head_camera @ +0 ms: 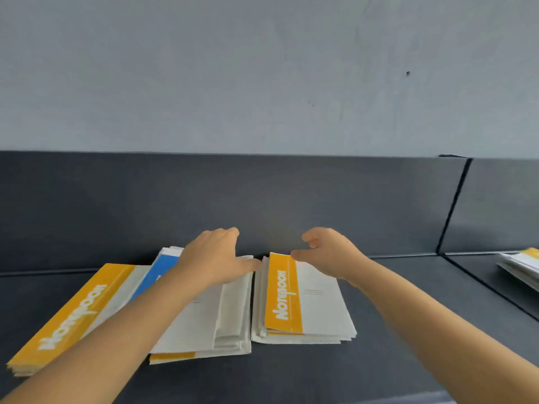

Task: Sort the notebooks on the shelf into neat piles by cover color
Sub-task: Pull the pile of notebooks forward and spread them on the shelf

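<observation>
Three groups of notebooks lie on a dark grey shelf [291, 374]. At the left is a tilted yellow-banded notebook pile [70, 313]. In the middle a mixed pile [210, 322] shows a blue-banded cover [157, 275] and a yellow edge low down. To the right is a yellow-banded pile [303, 304]. My left hand [213, 258] rests on the far part of the middle pile, fingers straight, thumb toward the gap. My right hand [326, 252] hovers at the far edge of the right pile, fingers loosely spread, thumb touching the yellow band's top corner.
The shelf has a dark back panel [262, 199] under a pale wall. A divider [452, 205] at the right separates a second bay, where another stack of notebooks [522, 266] lies at the frame's edge. Bare shelf surface lies in front of the piles.
</observation>
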{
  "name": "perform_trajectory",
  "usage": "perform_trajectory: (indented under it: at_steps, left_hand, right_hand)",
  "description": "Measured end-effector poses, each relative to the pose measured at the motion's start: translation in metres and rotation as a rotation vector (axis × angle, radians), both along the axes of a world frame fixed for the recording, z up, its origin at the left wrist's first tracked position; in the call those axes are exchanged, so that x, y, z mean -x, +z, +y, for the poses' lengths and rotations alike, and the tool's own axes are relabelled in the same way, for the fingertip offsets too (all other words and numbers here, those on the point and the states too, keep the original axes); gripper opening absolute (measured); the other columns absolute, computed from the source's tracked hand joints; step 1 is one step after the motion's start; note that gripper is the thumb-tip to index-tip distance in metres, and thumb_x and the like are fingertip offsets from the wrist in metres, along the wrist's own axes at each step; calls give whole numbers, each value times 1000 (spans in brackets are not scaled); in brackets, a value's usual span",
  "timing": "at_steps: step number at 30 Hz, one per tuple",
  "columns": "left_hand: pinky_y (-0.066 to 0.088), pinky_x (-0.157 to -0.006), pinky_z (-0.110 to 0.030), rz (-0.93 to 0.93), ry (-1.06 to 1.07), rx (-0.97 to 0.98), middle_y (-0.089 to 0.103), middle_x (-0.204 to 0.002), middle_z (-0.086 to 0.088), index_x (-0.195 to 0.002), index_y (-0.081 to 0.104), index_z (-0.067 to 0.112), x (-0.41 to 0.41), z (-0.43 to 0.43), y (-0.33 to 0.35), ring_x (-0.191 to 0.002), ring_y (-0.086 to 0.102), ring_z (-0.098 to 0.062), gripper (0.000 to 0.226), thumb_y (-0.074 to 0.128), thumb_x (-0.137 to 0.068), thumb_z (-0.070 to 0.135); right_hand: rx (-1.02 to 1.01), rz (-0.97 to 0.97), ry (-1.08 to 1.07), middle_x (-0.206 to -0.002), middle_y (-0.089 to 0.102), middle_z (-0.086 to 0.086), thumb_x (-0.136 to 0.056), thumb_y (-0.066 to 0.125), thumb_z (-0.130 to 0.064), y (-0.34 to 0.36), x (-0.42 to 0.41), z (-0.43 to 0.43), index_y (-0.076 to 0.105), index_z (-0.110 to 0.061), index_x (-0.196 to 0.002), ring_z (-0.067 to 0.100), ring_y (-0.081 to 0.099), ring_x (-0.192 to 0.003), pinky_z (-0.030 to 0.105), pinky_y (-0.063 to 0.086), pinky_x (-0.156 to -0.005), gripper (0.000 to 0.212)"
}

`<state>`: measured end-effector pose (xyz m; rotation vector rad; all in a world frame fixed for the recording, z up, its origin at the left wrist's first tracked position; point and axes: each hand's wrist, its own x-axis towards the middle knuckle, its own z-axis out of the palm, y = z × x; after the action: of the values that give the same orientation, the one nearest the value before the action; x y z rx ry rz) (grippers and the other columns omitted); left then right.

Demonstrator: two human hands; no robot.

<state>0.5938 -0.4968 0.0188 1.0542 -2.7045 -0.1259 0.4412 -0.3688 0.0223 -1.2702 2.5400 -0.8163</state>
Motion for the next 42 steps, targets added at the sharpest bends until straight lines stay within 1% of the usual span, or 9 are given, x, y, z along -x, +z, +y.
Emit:
perform_trajectory:
  at_steps: [4, 10, 22, 25, 28, 30, 33, 37, 42]
  left_hand:
    - [46, -92, -36, 8, -78, 69, 55, -132, 0, -130, 49, 17, 78, 75, 1, -123, 49, -23, 71, 53, -81, 68]
    - [39, -81, -33, -30, -146, 99, 57, -118, 2, -124, 50, 17, 202, 200, -19, -116, 48, -23, 72, 46, -81, 75]
    - [38, -75, -32, -102, -374, 115, 57, -104, 2, -104, 50, 17, 376, 317, -17, -106, 52, -21, 66, 36, -84, 78]
    - [39, -72, -29, -140, -434, -248, 57, -102, 5, -103, 52, 19, 410, 324, -29, -96, 53, -17, 63, 40, -83, 78]
    - [40, -87, -25, -87, -475, -787, 56, -120, 7, -123, 55, 26, 441, 330, -41, -116, 52, -17, 55, 49, -87, 67]
    - [36, -94, -24, -42, -488, -869, 53, -131, 11, -133, 53, 27, 458, 330, -50, -126, 46, -14, 55, 52, -90, 61]
    - [37, -102, -30, 20, -422, -972, 45, -144, 11, -142, 45, 29, 479, 330, -58, -132, 41, -15, 71, 62, -81, 62]
    - [40, -104, -37, 176, -300, -1143, 56, -132, 7, -127, 58, 28, 497, 337, -58, -126, 49, -18, 49, 72, -81, 41]
    - [52, -87, -32, 393, -145, -1270, 71, -110, -2, -109, 68, 17, 513, 363, -50, -102, 65, -18, 31, 76, -79, 22]
  right_hand:
    - [-34, 68, -81, -121, 56, 1, -87, 60, -41, -3, 63, 88, 43, -15, -136, 19, 57, -94, 28, 46, -78, 58]
    - [-201, 314, -192, -129, 48, 11, -88, 56, -39, -18, 181, 231, 40, -11, -132, 30, 43, -121, 34, 39, -88, 55]
    - [-320, 151, -436, -136, 50, 2, -88, 56, -49, -16, 346, 359, 41, -14, -138, 23, 47, -123, 32, 39, -93, 63]
    - [-349, 71, -531, -124, 57, 3, -88, 57, -51, -23, 378, 370, 47, -12, -130, 22, 54, -107, 30, 42, -82, 58]
    - [-376, 46, -603, -108, 61, 6, -86, 57, -54, -30, 413, 383, 58, -9, -112, 21, 54, -88, 27, 43, -70, 53]
    - [-351, -10, -656, -101, 63, 8, -84, 59, -56, -33, 431, 388, 61, -7, -109, 19, 53, -80, 26, 42, -64, 55]
    - [-292, -178, -679, -116, 60, 7, -84, 58, -59, -40, 449, 390, 54, -7, -127, 23, 56, -94, 31, 46, -80, 67]
    - [-196, -449, -615, -127, 54, 6, -79, 66, -56, -44, 463, 384, 46, -15, -136, 26, 52, -105, 37, 43, -94, 73]
    - [-277, -446, -461, -142, 46, 8, -76, 74, -47, -42, 477, 381, 38, -12, -142, 31, 46, -126, 41, 39, -104, 82]
